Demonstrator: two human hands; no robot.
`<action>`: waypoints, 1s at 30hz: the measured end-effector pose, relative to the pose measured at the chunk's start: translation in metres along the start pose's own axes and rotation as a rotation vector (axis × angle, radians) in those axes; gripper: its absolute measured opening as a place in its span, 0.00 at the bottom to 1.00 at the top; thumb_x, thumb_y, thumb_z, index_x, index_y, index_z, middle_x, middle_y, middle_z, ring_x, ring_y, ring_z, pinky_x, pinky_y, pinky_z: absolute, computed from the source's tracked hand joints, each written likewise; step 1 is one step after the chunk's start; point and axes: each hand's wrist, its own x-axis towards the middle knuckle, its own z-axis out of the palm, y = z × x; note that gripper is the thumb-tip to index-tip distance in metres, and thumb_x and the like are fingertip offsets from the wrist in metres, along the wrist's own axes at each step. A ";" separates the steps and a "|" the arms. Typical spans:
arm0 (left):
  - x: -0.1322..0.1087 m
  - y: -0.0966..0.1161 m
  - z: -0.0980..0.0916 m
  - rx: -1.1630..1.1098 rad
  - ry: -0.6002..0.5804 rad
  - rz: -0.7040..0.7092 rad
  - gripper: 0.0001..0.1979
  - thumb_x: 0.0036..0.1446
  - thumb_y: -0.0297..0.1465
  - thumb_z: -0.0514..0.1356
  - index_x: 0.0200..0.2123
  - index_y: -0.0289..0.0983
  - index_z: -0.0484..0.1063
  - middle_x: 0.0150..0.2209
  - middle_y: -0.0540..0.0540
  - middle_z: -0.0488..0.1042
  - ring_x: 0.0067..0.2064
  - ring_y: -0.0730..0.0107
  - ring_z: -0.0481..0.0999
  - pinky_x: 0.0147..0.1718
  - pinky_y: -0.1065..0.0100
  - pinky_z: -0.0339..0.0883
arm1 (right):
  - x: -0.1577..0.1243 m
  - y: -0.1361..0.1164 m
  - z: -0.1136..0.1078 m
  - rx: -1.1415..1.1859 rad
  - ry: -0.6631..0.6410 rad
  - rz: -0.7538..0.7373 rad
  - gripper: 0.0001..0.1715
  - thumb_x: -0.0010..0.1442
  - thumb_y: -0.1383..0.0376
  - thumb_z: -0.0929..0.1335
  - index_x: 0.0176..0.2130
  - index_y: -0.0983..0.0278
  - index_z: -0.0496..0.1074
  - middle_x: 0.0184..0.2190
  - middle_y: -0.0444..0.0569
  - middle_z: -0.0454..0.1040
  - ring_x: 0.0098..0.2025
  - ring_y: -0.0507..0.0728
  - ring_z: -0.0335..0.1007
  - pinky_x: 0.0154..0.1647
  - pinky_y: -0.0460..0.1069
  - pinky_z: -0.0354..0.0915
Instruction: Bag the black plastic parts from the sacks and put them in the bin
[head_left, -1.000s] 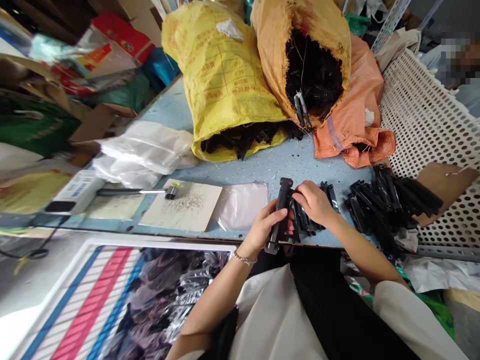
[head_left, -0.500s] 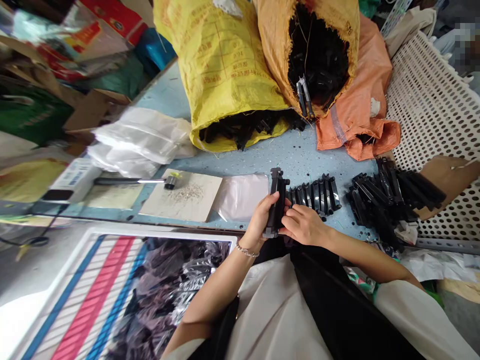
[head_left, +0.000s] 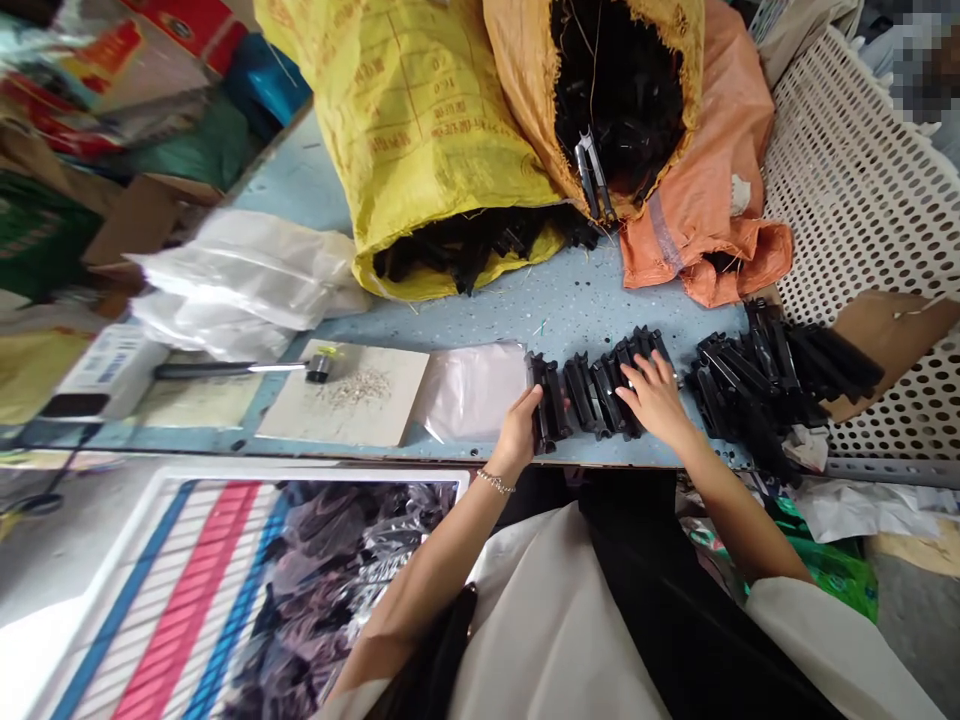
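Note:
My left hand is closed around the left side of a small group of long black plastic parts, which stands at the table's front edge. To its right, more parts of the same kind form a row. My right hand rests with spread fingers over the right end of that row, its fingertips touching the parts. A looser pile of black parts lies farther right.
A clear plastic bag lies left of my left hand, beside a board with a hammer on it. Behind are a yellow sack and orange sacks holding black parts. A white-rimmed crate stands below the table.
The bundle in my left hand has come down onto the table, next to the row. My right hand has left it and moved right, fingers spreading over the row.

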 end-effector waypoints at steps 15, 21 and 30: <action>-0.003 0.016 -0.052 1.388 0.268 0.759 0.11 0.62 0.37 0.61 0.39 0.35 0.72 0.44 0.35 0.72 0.50 0.51 0.73 0.51 0.50 0.68 | -0.025 -0.081 0.021 1.298 -0.403 0.544 0.25 0.50 0.54 0.77 0.45 0.63 0.75 0.40 0.51 0.82 0.38 0.59 0.79 0.45 0.55 0.72; 0.017 0.043 -0.079 1.202 0.186 0.492 0.05 0.57 0.30 0.62 0.30 0.37 0.75 0.31 0.46 0.76 0.34 0.65 0.75 0.35 0.66 0.68 | -0.017 -0.094 0.026 1.531 -0.345 0.597 0.28 0.47 0.55 0.78 0.45 0.61 0.73 0.35 0.50 0.83 0.35 0.58 0.79 0.41 0.53 0.70; 0.016 0.058 -0.086 0.699 0.195 0.244 0.15 0.41 0.41 0.68 0.26 0.35 0.75 0.19 0.54 0.66 0.22 0.77 0.61 0.22 0.72 0.52 | -0.013 -0.100 0.031 1.855 -0.570 0.689 0.20 0.55 0.52 0.71 0.40 0.65 0.76 0.31 0.51 0.81 0.30 0.55 0.73 0.32 0.49 0.66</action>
